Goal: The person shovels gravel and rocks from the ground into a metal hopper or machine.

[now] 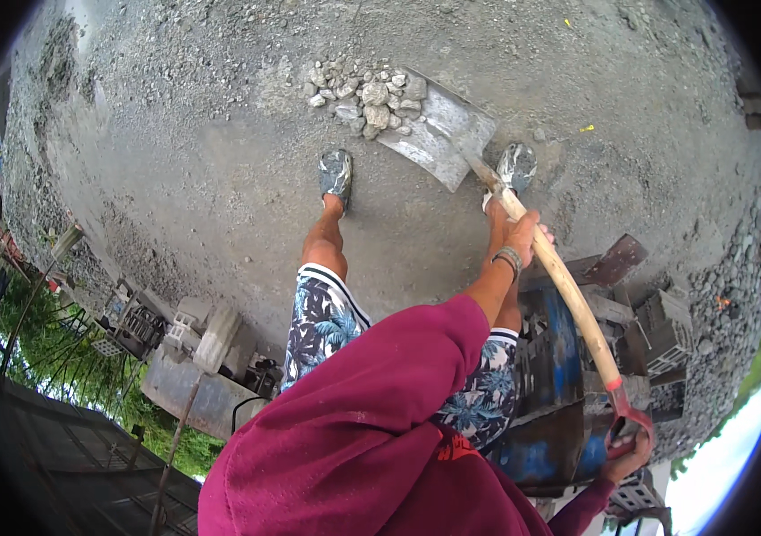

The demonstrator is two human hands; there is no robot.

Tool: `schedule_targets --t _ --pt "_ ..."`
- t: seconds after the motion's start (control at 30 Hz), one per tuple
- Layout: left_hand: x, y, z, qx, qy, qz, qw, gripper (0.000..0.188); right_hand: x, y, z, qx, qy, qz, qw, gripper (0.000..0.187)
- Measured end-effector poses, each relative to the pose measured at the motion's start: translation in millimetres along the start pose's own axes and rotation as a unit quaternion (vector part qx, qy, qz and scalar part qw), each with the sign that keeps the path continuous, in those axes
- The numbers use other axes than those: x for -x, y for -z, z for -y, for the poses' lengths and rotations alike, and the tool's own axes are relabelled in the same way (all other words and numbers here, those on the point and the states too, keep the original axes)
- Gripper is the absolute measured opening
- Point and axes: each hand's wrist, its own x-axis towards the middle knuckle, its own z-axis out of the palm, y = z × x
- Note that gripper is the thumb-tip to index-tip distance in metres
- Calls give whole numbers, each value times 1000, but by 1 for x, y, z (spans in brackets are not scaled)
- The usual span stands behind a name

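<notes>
My left hand (522,239) is closed around the pale wooden shaft of a shovel (568,290), with a band on the wrist. At the shaft's upper end, my right hand (631,454) grips the red D-shaped handle. The broad metal blade (447,134) lies low against the ground, in front of my feet. Grey stones (376,105) are heaped at the blade's left edge, some resting on it. Whether the blade's tip reaches under the heap is hidden.
Gravelly ground (229,179) spreads ahead. My two shoes (335,174) stand close to the blade. Rusty, blue-stained metal sheets (546,438) and hollow concrete blocks (666,335) lie by my right leg. A gravel pile (742,277) rises at the right, machinery (211,357) at the left.
</notes>
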Motion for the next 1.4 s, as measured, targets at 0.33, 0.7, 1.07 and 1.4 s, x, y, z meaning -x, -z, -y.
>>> schedule_targets --t 0.33,0.7,1.07,1.4 --pt "-4 151 -365 -25 -242 -86 966 29 157 -321 -61 -193 -37 200 960 14" --pt "308 321 -546 -38 -516 -181 837 35 370 -376 -41 -269 -246 398 842 13" --pt "387 357 -410 -159 -493 -227 825 31 379 -200 -143 -231 -304 360 851 20" --pt "315 181 -6 -570 -392 92 716 26 508 14 -405 -640 -438 74 627 18"
